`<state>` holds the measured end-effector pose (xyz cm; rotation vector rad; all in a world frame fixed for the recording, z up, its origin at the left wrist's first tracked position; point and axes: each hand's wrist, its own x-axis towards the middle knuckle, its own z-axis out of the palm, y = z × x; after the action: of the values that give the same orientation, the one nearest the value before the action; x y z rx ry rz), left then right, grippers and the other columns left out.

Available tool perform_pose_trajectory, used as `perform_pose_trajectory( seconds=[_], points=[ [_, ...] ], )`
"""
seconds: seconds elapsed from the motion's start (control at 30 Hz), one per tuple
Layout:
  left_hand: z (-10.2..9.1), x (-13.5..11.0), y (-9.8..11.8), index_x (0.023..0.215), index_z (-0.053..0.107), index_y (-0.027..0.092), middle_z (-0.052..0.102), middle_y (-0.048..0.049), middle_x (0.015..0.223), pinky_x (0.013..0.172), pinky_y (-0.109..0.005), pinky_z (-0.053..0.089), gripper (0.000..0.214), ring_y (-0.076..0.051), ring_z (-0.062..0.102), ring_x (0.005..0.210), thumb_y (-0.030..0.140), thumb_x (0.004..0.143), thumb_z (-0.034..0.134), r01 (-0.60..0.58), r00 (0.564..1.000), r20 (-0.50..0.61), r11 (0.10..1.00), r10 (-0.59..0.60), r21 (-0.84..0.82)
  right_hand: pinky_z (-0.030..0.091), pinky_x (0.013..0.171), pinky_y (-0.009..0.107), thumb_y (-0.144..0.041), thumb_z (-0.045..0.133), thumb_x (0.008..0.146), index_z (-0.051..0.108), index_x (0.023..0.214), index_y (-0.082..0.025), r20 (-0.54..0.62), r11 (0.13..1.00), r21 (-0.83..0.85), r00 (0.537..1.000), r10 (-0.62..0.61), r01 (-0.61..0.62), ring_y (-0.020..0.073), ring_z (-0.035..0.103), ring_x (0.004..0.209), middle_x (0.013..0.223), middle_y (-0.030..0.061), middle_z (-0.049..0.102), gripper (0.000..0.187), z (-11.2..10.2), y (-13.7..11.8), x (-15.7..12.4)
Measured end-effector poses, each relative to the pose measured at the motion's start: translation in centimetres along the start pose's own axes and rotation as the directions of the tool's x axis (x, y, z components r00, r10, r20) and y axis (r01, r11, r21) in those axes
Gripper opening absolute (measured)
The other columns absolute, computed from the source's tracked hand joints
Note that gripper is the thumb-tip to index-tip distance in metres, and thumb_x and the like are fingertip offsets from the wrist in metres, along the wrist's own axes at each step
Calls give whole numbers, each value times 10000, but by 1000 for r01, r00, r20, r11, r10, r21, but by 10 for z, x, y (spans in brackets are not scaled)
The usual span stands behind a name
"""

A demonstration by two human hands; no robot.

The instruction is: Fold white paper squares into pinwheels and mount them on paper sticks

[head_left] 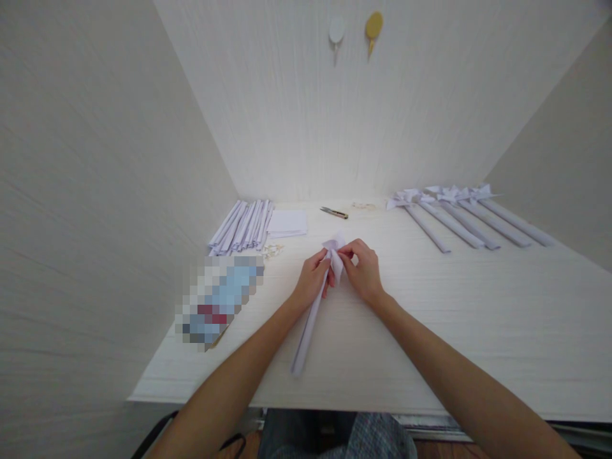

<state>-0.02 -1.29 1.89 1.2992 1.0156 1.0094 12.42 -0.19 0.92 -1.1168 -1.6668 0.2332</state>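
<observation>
A long white folded paper stick (308, 328) lies slanted on the white table (478, 331), its lower end near the front edge. Its upper end is bunched into a small paper bow (335, 252). My left hand (313, 277) pinches the stick just below the bow. My right hand (363, 271) pinches the bow from the right side. Both hands are closed on the paper.
Several finished bow-topped paper sticks (459, 220) lie at the back right. A pile of plain folded sticks (241, 226) and a stack of white sheets (287, 223) sit at the back left. Small snips (333, 212) lie near the wall. A blurred-out object (217, 299) rests at left.
</observation>
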Motion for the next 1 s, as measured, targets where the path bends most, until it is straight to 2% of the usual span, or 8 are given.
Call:
perform_pose_trajectory(
  seconds=[0.27, 0.57, 0.73, 0.83, 0.93, 1.0],
  points=[
    [-1, 0, -1, 741, 482, 153, 478, 72, 375, 239, -159, 227, 170, -49, 330, 211, 304, 784, 416, -4, 1000, 15, 1000, 4, 4, 395, 586, 287, -148, 524, 725, 530, 584, -201, 0, 999, 35, 1000, 22, -22, 142, 495, 588, 604, 6, 538, 151, -1, -1, 1],
    [-1, 5, -7, 750, 447, 167, 516, 54, 432, 283, -166, 266, 245, -57, 393, 260, 412, 760, 439, 1, 998, 70, 995, 6, -102, 408, 619, 303, -171, 526, 734, 573, 623, -205, -38, 996, 67, 997, 63, -61, 151, 514, 629, 647, 15, 566, 124, 1, -4, 0],
    [-2, 4, -3, 757, 414, 180, 529, 44, 472, 337, -170, 305, 208, -65, 423, 325, 382, 743, 462, 8, 1000, -3, 965, -9, -262, 413, 660, 315, -217, 481, 772, 578, 762, -202, -131, 994, 97, 989, 71, -58, 164, 517, 715, 744, 36, 565, 98, -1, -7, -2],
    [-6, 4, 2, 701, 425, 171, 524, 29, 514, 365, -164, 310, 196, -61, 439, 388, 354, 722, 490, 42, 996, -54, 931, -66, -362, 405, 643, 303, -227, 465, 775, 542, 740, -202, -160, 994, 97, 985, 65, -50, 155, 499, 694, 719, 24, 541, 87, -2, -11, -3],
    [-9, 5, 5, 678, 463, 156, 521, 17, 567, 387, -161, 321, 160, -60, 451, 446, 308, 704, 506, 44, 992, -86, 889, -93, -455, 378, 570, 269, -258, 468, 769, 469, 618, -204, -86, 992, 109, 994, 73, -64, 133, 457, 599, 598, -7, 484, 160, -3, -16, -7],
    [-11, 6, 5, 682, 480, 154, 522, 15, 584, 408, -165, 338, 125, -63, 454, 469, 275, 696, 509, 30, 991, -101, 867, -92, -497, 337, 506, 246, -281, 470, 762, 412, 542, -205, 42, 987, 119, 993, 106, -111, 110, 403, 512, 504, -33, 422, 240, -1, -21, -11]
  ],
)
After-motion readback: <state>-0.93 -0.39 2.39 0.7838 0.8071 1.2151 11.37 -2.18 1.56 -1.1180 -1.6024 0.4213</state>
